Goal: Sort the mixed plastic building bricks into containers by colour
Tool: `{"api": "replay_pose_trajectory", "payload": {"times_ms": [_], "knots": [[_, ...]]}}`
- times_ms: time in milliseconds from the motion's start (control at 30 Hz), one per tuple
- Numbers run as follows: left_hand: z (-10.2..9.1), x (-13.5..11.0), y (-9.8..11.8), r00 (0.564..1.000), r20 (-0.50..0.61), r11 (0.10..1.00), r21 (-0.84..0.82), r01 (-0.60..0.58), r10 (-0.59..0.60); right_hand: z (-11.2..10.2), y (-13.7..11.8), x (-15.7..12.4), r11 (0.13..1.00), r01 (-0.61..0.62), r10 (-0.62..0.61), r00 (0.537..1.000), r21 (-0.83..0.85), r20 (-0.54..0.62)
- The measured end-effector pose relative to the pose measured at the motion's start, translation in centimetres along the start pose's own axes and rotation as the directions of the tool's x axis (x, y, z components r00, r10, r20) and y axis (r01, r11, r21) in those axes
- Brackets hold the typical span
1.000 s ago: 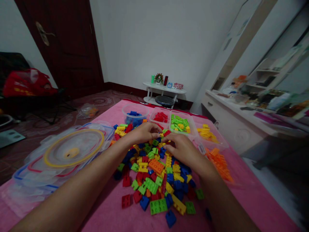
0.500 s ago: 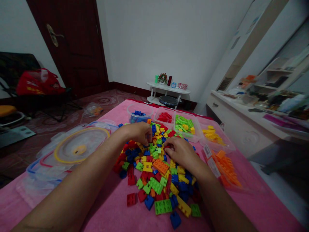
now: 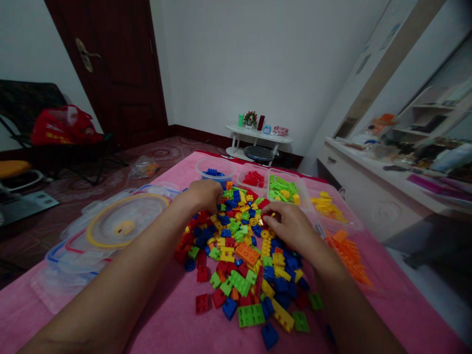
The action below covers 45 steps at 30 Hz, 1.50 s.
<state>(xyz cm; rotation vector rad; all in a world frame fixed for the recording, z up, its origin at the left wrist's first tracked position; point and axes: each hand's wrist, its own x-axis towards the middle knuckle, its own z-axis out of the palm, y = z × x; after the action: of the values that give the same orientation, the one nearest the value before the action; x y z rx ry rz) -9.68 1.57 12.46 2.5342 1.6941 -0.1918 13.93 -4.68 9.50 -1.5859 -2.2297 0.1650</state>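
A mixed heap of plastic building blocks (image 3: 239, 250) in red, blue, green, yellow and orange lies on the pink cloth (image 3: 165, 314). At the heap's far left edge is my left hand (image 3: 207, 194), its fingers curled downward; the fingertips and anything in them are hidden. My right hand (image 3: 287, 221) is over the right side of the heap, thumb and fingers bent together. A small yellow block (image 3: 273, 215) shows between those fingertips. Just beyond my left hand stands a round clear tub (image 3: 201, 169) with blue blocks inside.
Clear boxes hold red blocks (image 3: 253, 179), green blocks (image 3: 282, 189), yellow blocks (image 3: 328, 206) and orange blocks (image 3: 348, 255) along the back and right. Stacked clear lids (image 3: 92, 241) lie on the left. A white cabinet (image 3: 354, 177) stands beyond the table's right side.
My left hand has shifted left, toward the blue tub. My right hand has moved slightly right, and a yellow block now shows at its fingertips.
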Motion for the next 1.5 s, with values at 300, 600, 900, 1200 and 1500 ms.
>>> {"api": "replay_pose_trajectory", "payload": {"times_ms": [300,600,900,1200,1500], "knots": [[1.6,1.6,0.3,0.966,-0.183,0.977,-0.080,-0.198,0.181,0.0,-0.6,0.0,0.999,0.036,-0.035,0.999,0.031,-0.028],[2.0,0.4,3.9,0.987,-0.123,0.994,0.058,-0.095,0.101,0.2,-0.7,-0.1,0.998,0.045,-0.044,0.999,0.045,-0.008],[2.0,1.5,2.7,0.976,-0.206,0.973,-0.199,-0.117,0.075,0.3,-0.8,0.0,0.995,0.048,-0.045,0.998,0.083,-0.035],[0.7,1.0,4.1,0.912,-0.259,0.271,-0.897,-0.349,0.317,0.9,-1.6,0.3,0.732,-0.146,0.207,0.978,0.666,-0.012],[1.4,1.6,4.5,0.917,-0.293,0.173,-0.922,-0.346,0.269,0.8,-2.8,0.1,0.602,-0.154,0.213,0.977,0.784,0.028]]}}
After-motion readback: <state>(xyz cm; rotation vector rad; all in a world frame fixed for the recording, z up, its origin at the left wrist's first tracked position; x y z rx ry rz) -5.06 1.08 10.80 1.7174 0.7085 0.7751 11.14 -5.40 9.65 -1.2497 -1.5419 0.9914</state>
